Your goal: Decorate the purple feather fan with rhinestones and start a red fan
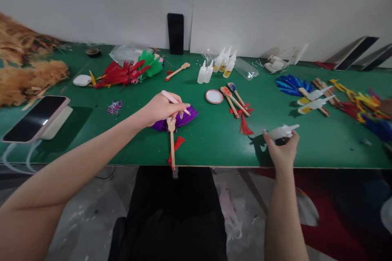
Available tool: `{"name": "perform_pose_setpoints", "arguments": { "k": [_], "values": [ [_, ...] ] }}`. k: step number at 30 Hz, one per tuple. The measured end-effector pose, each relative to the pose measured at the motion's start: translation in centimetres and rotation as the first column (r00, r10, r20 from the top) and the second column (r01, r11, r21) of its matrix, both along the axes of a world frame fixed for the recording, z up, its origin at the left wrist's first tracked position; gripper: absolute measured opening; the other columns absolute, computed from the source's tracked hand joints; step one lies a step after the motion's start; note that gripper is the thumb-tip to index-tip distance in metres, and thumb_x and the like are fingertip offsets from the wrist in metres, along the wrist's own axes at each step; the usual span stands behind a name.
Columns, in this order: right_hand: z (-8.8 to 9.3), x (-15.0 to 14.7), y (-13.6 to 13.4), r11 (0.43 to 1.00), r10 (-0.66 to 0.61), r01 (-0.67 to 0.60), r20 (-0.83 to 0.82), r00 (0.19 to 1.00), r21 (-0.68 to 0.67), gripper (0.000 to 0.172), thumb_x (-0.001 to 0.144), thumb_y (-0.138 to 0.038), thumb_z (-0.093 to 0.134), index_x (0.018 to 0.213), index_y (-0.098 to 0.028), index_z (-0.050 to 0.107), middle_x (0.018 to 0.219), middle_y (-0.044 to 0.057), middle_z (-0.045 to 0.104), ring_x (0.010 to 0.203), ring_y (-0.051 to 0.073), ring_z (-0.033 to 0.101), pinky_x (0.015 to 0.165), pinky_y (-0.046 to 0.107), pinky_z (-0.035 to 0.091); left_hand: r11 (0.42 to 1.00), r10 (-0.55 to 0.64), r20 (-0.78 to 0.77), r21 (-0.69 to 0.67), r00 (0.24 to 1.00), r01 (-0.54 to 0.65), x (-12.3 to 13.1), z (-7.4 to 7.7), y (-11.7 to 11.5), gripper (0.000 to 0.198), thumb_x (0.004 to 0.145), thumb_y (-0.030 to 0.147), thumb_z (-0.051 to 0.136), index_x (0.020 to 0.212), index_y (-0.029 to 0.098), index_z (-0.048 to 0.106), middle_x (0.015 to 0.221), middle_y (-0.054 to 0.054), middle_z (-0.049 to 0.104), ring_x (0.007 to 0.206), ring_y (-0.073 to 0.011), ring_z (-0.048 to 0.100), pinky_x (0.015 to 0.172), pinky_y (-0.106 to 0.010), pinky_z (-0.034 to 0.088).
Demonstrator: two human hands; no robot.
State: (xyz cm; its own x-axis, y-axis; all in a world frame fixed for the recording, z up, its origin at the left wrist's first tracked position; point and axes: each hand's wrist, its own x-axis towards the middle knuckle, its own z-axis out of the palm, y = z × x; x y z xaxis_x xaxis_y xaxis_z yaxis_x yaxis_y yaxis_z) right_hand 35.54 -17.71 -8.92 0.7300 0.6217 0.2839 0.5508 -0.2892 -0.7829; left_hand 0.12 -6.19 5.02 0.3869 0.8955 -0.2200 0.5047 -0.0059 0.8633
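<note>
My left hand (167, 110) is closed around a pale pink pen-shaped tool (171, 98), its tip over the purple feathers (187, 118). Below these feathers a wooden handle (172, 142) lies toward the table's front edge, with a red tassel (178, 143) at its lower end. To the right, my right hand (283, 151) grips a white squeeze bottle (279, 132) with a pointed nozzle, tilted on its side above the table. Between the hands, a small round white dish (214, 96) with a red rim sits beyond them.
Wooden sticks (234, 100) with painted ends and red tassels lie right of the dish. Several nozzle bottles (226, 63) stand behind. Red feathers (119, 75), blue feathers (294, 85) and purple sequins (115, 107) are spread on the green table. A phone (36, 118) rests at left.
</note>
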Motion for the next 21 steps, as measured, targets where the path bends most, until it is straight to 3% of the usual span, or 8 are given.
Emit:
{"name": "perform_pose_setpoints", "arguments": {
  "k": [3, 6, 14, 21],
  "values": [
    [0.2, -0.2, -0.2, 0.999, 0.015, -0.014, -0.020, 1.000, 0.040, 0.083, 0.062, -0.058, 0.071, 0.126, -0.012, 0.044, 0.110, 0.014, 0.055, 0.098, 0.027, 0.056, 0.092, 0.046, 0.043, 0.991, -0.083, -0.243, 0.079, 0.966, 0.105, 1.2, -1.2, 1.3, 0.031, 0.075, 0.030, 0.062, 0.048, 0.017, 0.052, 0.047, -0.002, 0.055, 0.049, -0.0116, 0.051, 0.050, -0.026, 0.034],
    [-0.1, 0.1, -0.4, 0.996, 0.031, -0.027, -0.039, 0.999, 0.087, 0.088, 0.066, -0.059, 0.067, 0.133, -0.009, 0.039, 0.107, 0.014, 0.054, 0.098, 0.028, 0.057, 0.094, 0.047, 0.042, 0.979, -0.119, -0.371, 0.113, 0.921, 0.172, 2.0, -2.2, 2.2, 0.030, 0.074, 0.026, 0.058, 0.047, 0.017, 0.051, 0.048, -0.002, 0.056, 0.053, -0.0132, 0.053, 0.054, -0.027, 0.036],
    [-1.2, 1.0, -0.7, 0.986, 0.067, -0.062, -0.024, 0.997, 0.157, 0.074, 0.074, -0.055, 0.062, 0.133, -0.015, 0.039, 0.105, 0.011, 0.054, 0.099, 0.026, 0.059, 0.097, 0.049, 0.041, 0.967, -0.150, -0.413, 0.129, 0.898, 0.220, 2.4, -3.7, 3.2, 0.026, 0.069, 0.025, 0.055, 0.045, 0.018, 0.050, 0.056, -0.005, 0.061, 0.059, -0.0155, 0.056, 0.058, -0.028, 0.038],
    [-1.0, 0.6, -0.7, 0.985, 0.056, -0.053, -0.010, 0.998, 0.163, 0.070, 0.074, -0.056, 0.062, 0.128, -0.016, 0.043, 0.100, 0.009, 0.055, 0.096, 0.025, 0.059, 0.096, 0.049, 0.042, 0.954, -0.183, -0.401, 0.148, 0.898, 0.260, 2.6, -4.3, 3.5, 0.029, 0.067, 0.022, 0.055, 0.041, 0.019, 0.042, 0.048, -0.004, 0.052, 0.060, -0.0161, 0.055, 0.059, -0.028, 0.036]
  ]
}}
